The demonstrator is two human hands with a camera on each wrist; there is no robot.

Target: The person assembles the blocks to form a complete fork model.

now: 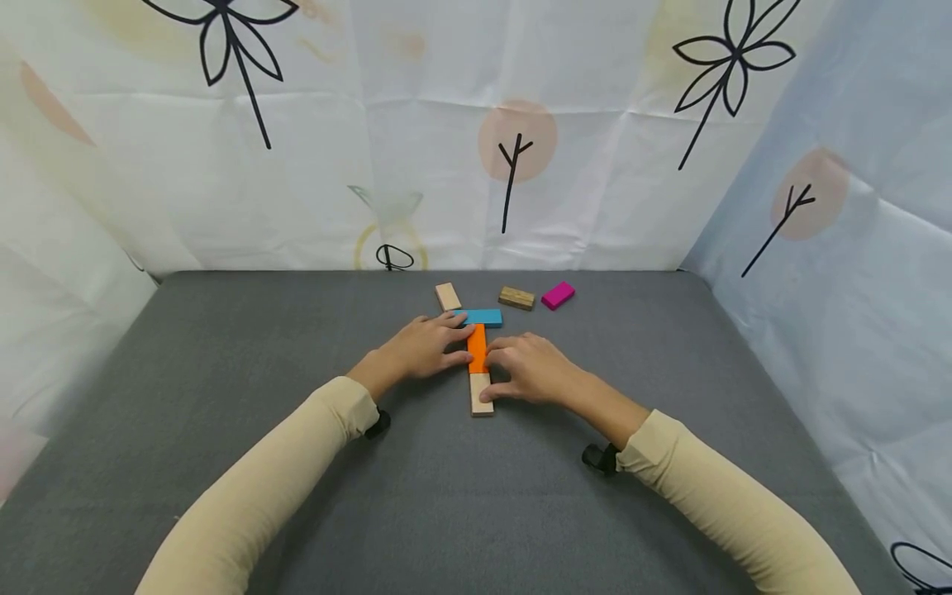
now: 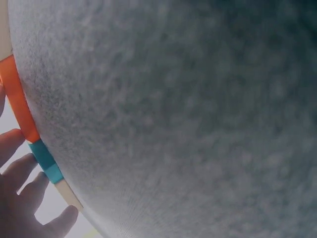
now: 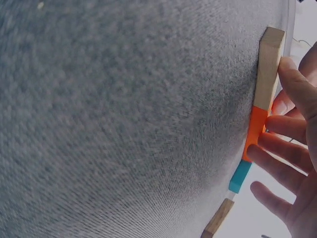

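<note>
An orange block [image 1: 478, 351] lies flat between the hands. A pale wooden block [image 1: 481, 405] continues its line at the near end, and a blue block [image 1: 487, 318] lies crosswise at its far end. The left hand [image 1: 424, 347] has its fingers spread, with fingertips at the blue block and along the orange block's left side. From the other side, the right hand [image 1: 539, 372] touches the orange block with its fingers, while its thumb [image 3: 292, 79] rests on the pale wooden block. Another pale block [image 1: 448, 296] stands off the blue block's left end, angled away.
Beyond the hands lie a brown wooden block [image 1: 516, 298] and a magenta block [image 1: 558, 295], to the right of the blue one. The grey table [image 1: 297, 314] ends at a white printed cloth [image 1: 446, 149] at the back, with more cloth at both sides.
</note>
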